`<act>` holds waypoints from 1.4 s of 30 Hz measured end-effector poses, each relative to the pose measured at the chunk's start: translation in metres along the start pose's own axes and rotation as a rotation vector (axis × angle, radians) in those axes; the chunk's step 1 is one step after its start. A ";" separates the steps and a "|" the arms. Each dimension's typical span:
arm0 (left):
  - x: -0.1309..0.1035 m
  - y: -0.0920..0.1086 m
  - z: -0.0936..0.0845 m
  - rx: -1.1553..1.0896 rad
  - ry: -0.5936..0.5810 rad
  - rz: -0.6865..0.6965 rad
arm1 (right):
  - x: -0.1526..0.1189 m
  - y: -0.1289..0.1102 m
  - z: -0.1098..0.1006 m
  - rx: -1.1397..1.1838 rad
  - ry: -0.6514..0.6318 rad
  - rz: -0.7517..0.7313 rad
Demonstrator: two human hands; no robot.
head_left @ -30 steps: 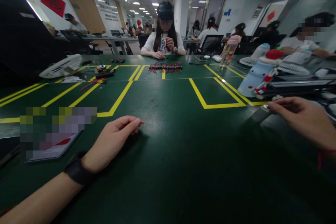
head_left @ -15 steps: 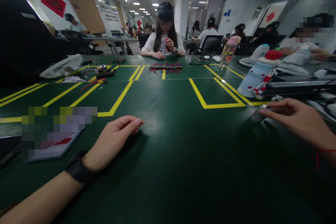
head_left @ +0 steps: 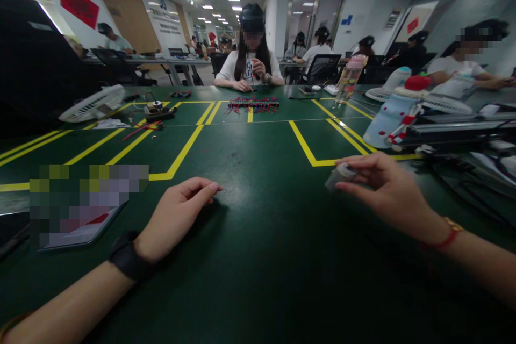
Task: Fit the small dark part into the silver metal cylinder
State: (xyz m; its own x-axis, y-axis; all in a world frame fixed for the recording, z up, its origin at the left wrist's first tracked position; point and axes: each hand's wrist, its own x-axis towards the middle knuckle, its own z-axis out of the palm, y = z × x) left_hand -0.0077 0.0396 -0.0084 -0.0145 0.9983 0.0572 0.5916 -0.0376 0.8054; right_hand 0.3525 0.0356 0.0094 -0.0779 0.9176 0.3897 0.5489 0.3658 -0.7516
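Note:
My right hand [head_left: 387, 188] is closed around a small grey, bottle-like object [head_left: 339, 176] with a paler top, pinched between thumb and fingers above the green table [head_left: 258, 258]. Motion blur hides its details. On the left, my left hand [head_left: 181, 212] rests on the table with the thumb pressed against curled fingers. No object shows in it, and a black band [head_left: 131, 255] circles that wrist. Left of this hand lies a flat, phone-like device [head_left: 86, 231], partly pixelated.
Beyond the right hand stand a light-blue bottle [head_left: 379, 123] with a red top and a clear pink-lidded bottle [head_left: 350, 80]. Cables [head_left: 467, 183] lie at right. Bundled coloured wires [head_left: 253, 104] sit before a person [head_left: 250, 64]; a white fan [head_left: 94, 103] lies far left.
My right hand has moved left, away from the cables, carrying the small grey object over the table. My left hand has stayed nearly in place, still closed.

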 end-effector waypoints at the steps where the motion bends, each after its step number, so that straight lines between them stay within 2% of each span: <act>1: 0.000 0.000 0.000 0.001 -0.002 0.003 | -0.001 -0.012 0.018 0.074 -0.105 -0.057; 3: 0.000 0.000 0.000 0.015 -0.015 0.009 | -0.001 -0.031 0.050 0.161 -0.265 -0.137; 5: -0.001 0.001 -0.001 0.041 -0.034 0.015 | -0.001 -0.043 0.073 0.196 -0.354 -0.170; 9: -0.001 0.006 -0.004 0.093 -0.064 0.016 | -0.001 -0.045 0.091 0.197 -0.407 -0.149; 13: 0.000 0.021 0.001 0.070 -0.131 0.052 | -0.004 -0.038 0.092 0.281 -0.404 -0.077; 18: -0.004 0.055 0.025 0.042 -0.260 0.300 | -0.003 -0.034 0.094 0.324 -0.430 -0.056; 23: -0.006 0.074 0.040 0.053 -0.233 0.366 | -0.003 -0.033 0.096 0.357 -0.418 -0.076; 26: -0.003 0.075 0.037 0.053 -0.216 0.384 | -0.003 -0.033 0.096 0.344 -0.422 -0.099; 30: 0.000 0.069 0.031 0.054 -0.150 0.349 | -0.003 -0.033 0.094 0.169 -0.350 -0.125; 33: -0.001 0.057 0.035 0.102 -0.210 0.316 | -0.003 -0.033 0.091 0.048 -0.293 -0.152; 37: -0.004 0.043 0.050 0.182 -0.286 0.305 | -0.004 -0.032 0.093 0.038 -0.277 -0.162; 40: -0.004 0.043 0.054 0.207 -0.283 0.298 | -0.003 -0.034 0.095 0.050 -0.286 -0.145; 42: -0.003 0.046 0.049 0.188 -0.290 0.288 | 0.000 -0.036 0.090 0.066 -0.292 -0.108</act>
State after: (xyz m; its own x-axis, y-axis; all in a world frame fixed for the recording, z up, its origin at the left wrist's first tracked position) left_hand 0.0588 0.0376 0.0000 0.3826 0.9209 0.0744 0.6750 -0.3335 0.6581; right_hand 0.2575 0.0363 -0.0111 -0.3732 0.8754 0.3071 0.4698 0.4638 -0.7511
